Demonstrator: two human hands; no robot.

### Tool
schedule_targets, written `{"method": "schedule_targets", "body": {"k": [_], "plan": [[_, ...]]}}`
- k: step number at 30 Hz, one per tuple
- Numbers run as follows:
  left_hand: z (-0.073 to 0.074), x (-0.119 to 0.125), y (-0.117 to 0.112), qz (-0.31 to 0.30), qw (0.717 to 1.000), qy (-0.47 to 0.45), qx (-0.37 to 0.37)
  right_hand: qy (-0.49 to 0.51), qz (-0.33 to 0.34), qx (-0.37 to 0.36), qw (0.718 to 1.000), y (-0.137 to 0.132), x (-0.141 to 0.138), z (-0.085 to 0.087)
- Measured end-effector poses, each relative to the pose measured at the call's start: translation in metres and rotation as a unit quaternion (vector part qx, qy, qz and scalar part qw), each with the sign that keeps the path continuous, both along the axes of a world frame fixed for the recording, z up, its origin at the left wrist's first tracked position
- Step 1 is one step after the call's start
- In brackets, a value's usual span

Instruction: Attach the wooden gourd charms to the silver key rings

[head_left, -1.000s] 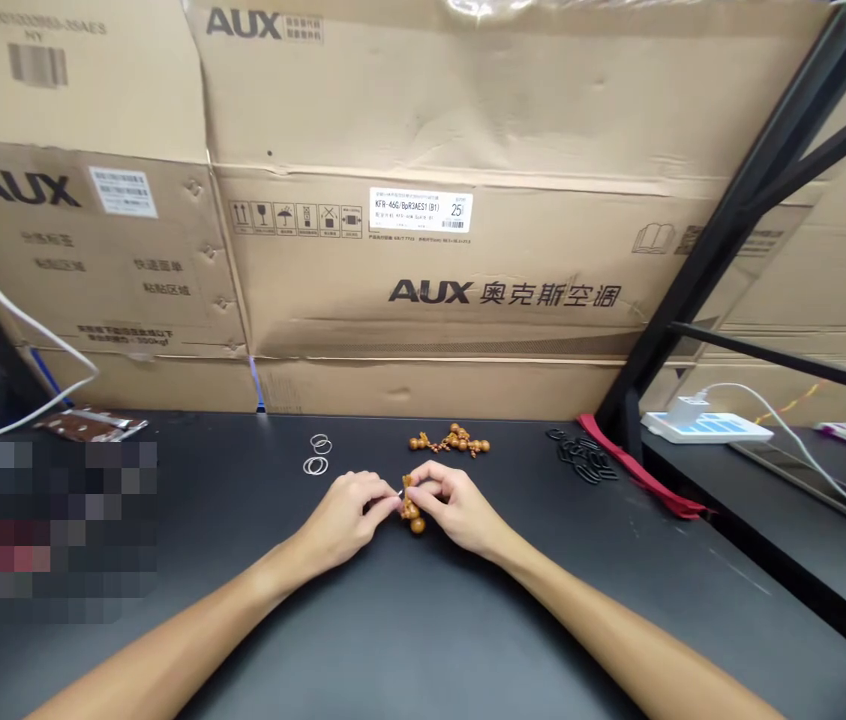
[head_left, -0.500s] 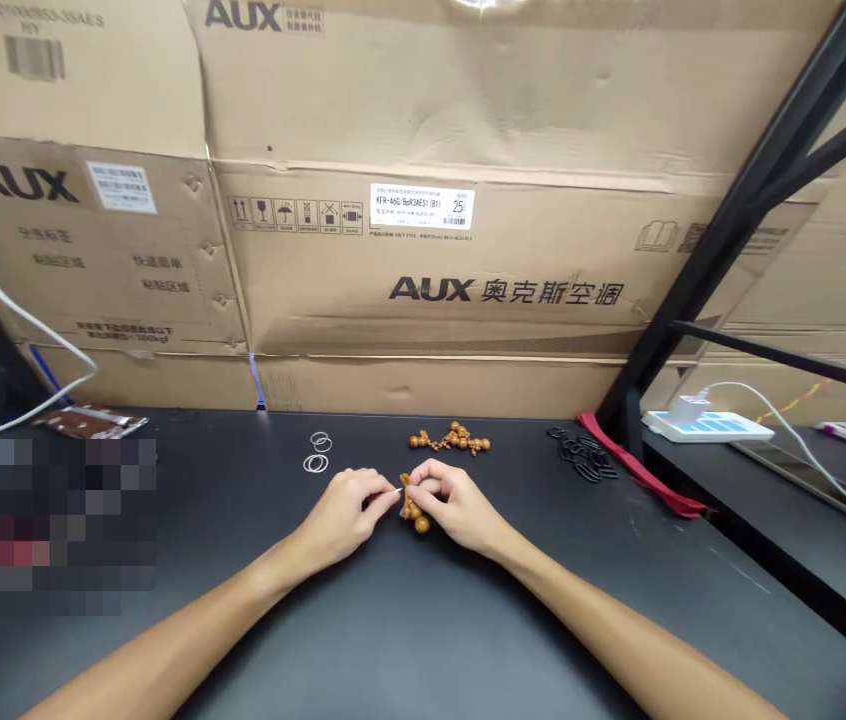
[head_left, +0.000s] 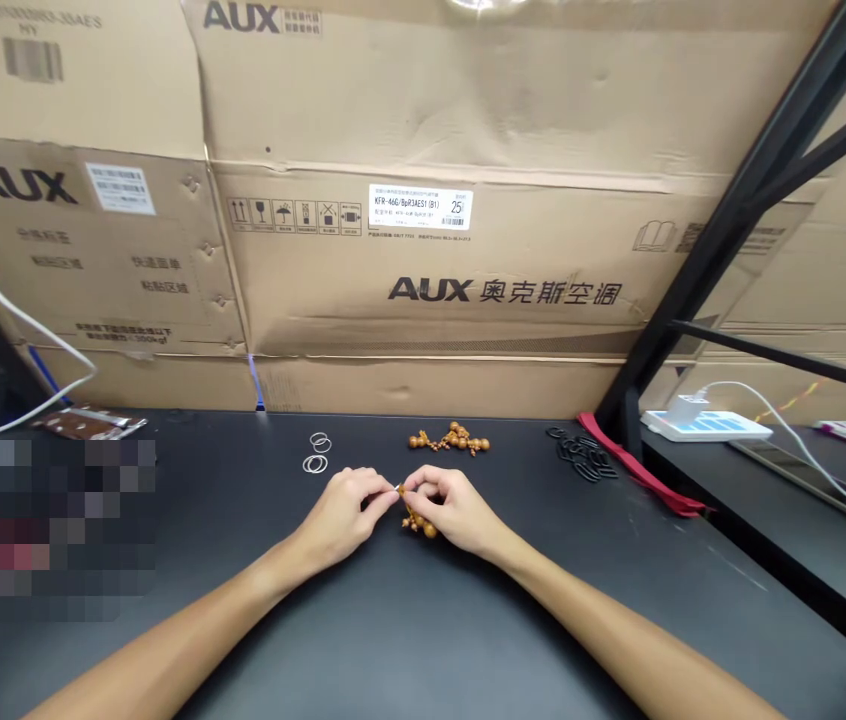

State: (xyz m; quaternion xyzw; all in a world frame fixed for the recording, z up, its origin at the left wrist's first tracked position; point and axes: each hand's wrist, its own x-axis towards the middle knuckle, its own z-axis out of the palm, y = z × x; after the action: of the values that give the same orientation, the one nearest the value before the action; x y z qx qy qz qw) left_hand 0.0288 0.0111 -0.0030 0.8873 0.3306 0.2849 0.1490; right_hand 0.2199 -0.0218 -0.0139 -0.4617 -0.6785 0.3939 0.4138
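My left hand (head_left: 348, 512) is closed in a pinch on a thin, silvery metal ring, seen edge-on and mostly covered by the fingertips. Facing it, my right hand (head_left: 457, 508) pinches the upper end of a brown wooden bead charm (head_left: 418, 525), whose round beads hang below the fingers. The fingertips of both hands almost meet, with the ring at the charm's top loop; whether it passes through the loop is too small to tell. Beyond the hands lie more brown bead charms (head_left: 457, 438) and, to the left, several silver metal rings (head_left: 314, 464).
Black oval loops (head_left: 584, 457) lie at the right beside a red strap (head_left: 640, 470). A white power strip (head_left: 708, 425) stands past the black metal frame (head_left: 723, 220). Cardboard boxes (head_left: 423, 350) wall off the back of the black table (head_left: 363, 640). A plastic packet (head_left: 97, 422) lies at far left.
The charm's top has moved slightly left, closer to the left fingertips, and its beads have swung a little to the right. Both hands keep their pinches.
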Motion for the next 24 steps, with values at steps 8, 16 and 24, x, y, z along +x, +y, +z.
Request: {"method": "schedule_targets", "body": {"k": [8,16,24], "plan": [[0.0002,-0.0005,-0.0001,-0.001,1.0,0.004,0.001,-0.001,-0.007,0.006,1.0,-0.0024,-0.0019,0.0019],[0.0,-0.0006,0.0003,-0.02,1.0,0.001,-0.006,-0.016,-0.03,0.005,0.999,-0.001,-0.0021,0.0017],[-0.0028,-0.0017,0.0032,-0.044,0.999,0.01,0.01,-0.109,-0.059,0.054,0.991,0.0045,0.0039,-0.0008]]}}
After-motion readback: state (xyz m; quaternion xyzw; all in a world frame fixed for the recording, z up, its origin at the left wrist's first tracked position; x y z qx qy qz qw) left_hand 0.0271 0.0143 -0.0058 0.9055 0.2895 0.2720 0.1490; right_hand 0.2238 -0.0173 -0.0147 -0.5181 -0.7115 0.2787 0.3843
